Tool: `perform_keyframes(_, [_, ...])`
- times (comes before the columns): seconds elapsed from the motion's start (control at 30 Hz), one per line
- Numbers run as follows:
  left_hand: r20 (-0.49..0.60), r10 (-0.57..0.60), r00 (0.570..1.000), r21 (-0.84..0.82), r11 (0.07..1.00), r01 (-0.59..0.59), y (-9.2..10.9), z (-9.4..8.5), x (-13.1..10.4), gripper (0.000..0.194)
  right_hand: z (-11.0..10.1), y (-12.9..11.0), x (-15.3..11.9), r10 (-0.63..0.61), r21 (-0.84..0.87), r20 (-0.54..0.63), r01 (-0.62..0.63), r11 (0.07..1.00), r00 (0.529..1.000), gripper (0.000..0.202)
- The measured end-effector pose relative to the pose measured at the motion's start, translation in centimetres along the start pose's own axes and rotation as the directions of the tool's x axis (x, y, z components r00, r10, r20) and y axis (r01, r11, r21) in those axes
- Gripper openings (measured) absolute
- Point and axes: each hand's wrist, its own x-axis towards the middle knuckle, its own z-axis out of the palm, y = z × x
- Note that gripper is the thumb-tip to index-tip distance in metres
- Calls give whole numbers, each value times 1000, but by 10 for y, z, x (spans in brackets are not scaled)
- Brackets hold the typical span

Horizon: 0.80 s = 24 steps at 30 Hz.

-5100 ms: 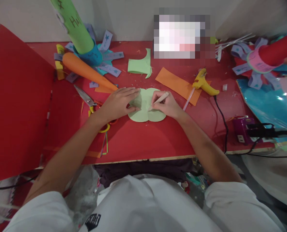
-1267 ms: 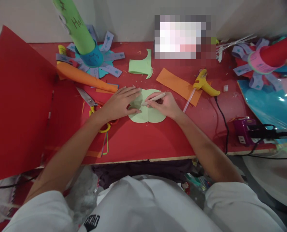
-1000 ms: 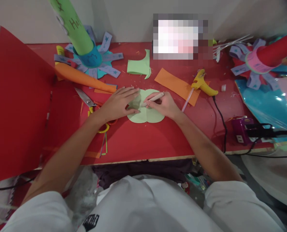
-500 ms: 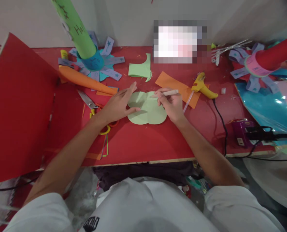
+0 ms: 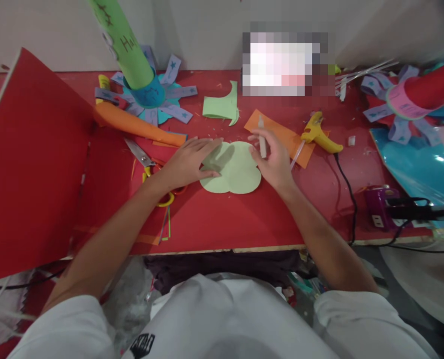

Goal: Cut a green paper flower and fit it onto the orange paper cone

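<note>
A light green paper cut-out [image 5: 240,169] with rounded lobes lies flat on the red table, a crease down its middle. My left hand [image 5: 190,162] rests on its left side with the fingers stretched out, covering part of that edge. At the right edge of the paper, my right hand [image 5: 276,162] has its fingers curled around a white pen [image 5: 261,139], whose upper end points away from me. Scissors [image 5: 141,155] with red and yellow handles lie partly beneath my left wrist.
A yellow glue gun [image 5: 319,133] lies to the right beside an orange paper strip [image 5: 278,133]. A green paper scrap [image 5: 219,107] is behind the cut-out. Paper-tube figures stand left [image 5: 132,60] and right [image 5: 427,97]; a red board [image 5: 31,164] rises at the left.
The pen has swung from lying across the paper, tip on its upper right, to pointing away from me. My right hand has shifted toward the paper's right edge. My left hand stays on the paper.
</note>
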Motion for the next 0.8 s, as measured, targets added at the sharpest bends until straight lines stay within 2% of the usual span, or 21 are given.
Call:
perform_keyframes(0.1, [-9, -18, 1000, 9, 1000, 18, 3, -1, 0, 100, 1, -2, 0, 33, 22, 38, -34, 999, 999, 36])
perform_keyframes(0.2, [-12, -40, 999, 9, 999, 40, 7, -2, 1, 101, -1, -2, 0, 42, 22, 29, -42, 999, 999, 36])
perform_keyframes(0.37, [-13, -76, 997, 19, 997, 77, 7, -2, 1, 101, -3, 8, -1, 11, -120, -29, -14, 993, 1000, 29])
perform_keyframes(0.5, [-22, -105, 994, 27, 994, 106, 5, 0, 1, 110, -1, 13, -3, 61, -191, -48, -69, 979, 997, 24])
perform_keyframes(0.63, [-38, -89, 995, 7, 996, 90, 4, 1, 1, 115, -1, 11, -3, 108, -122, -7, -108, 987, 994, 25])
perform_keyframes(0.8, [-43, -87, 995, -20, 996, 86, 5, -1, 1, 110, -4, 9, 0, 53, 36, -24, -52, 998, 998, 25])
